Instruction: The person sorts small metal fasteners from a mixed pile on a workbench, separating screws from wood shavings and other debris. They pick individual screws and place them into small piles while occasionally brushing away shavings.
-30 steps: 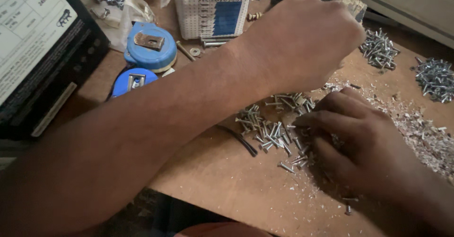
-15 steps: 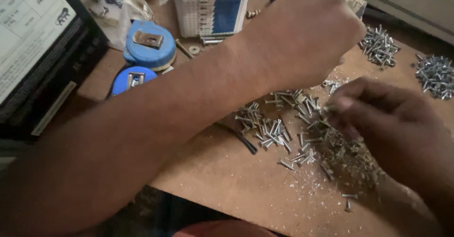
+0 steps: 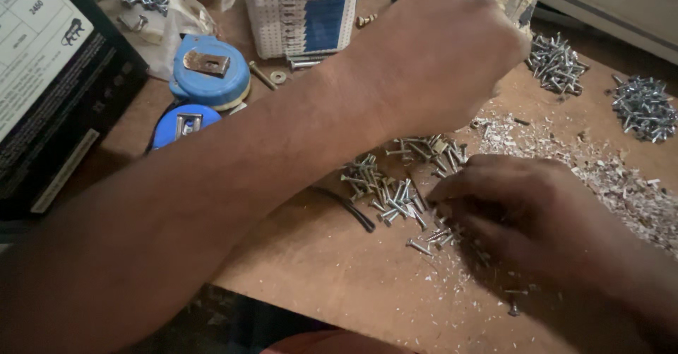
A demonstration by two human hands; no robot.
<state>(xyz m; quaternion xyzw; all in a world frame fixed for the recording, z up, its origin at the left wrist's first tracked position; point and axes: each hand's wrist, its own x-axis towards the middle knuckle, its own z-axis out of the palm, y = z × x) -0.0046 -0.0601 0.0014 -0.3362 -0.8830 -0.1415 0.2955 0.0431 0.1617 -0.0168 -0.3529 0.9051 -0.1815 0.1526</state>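
Brown board worktop (image 3: pixel 332 262), dusty with pale wood chips (image 3: pixel 621 184), cluttered along the far edge.

Right hand (image 3: pixel 537 213): palm down at about 4 o'clock in the view, fingers (image 3: pixel 459 188) bent and bunched close together, tips resting on the loose pile of small silver screws (image 3: pixel 395 192) at centre. Fingertips touch the right side of the pile; whether a screw is pinched between them I cannot tell, the tips are in shadow and a bit blurred. A few stray screws lie just under the knuckles, toward 6 o'clock of the pile.

Left hand (image 3: pixel 438 57): curled into a fist above the board at 1 o'clock of the pile, back of the hand to the camera, fingers tucked under and hidden, so contents cannot be seen. The forearm crosses the view diagonally from 7 o'clock.

Around: a black cable (image 3: pixel 353 211) just left of the pile. Two more screw heaps (image 3: pixel 558 61) at 2 o'clock, well apart from the hands. White-and-blue box of screws (image 3: pixel 304 15) at 12 o'clock. Two round blue tape measures (image 3: pixel 208 79) at 10 o'clock, touching each other. Black carton (image 3: pixel 63 93) at 9 o'clock.
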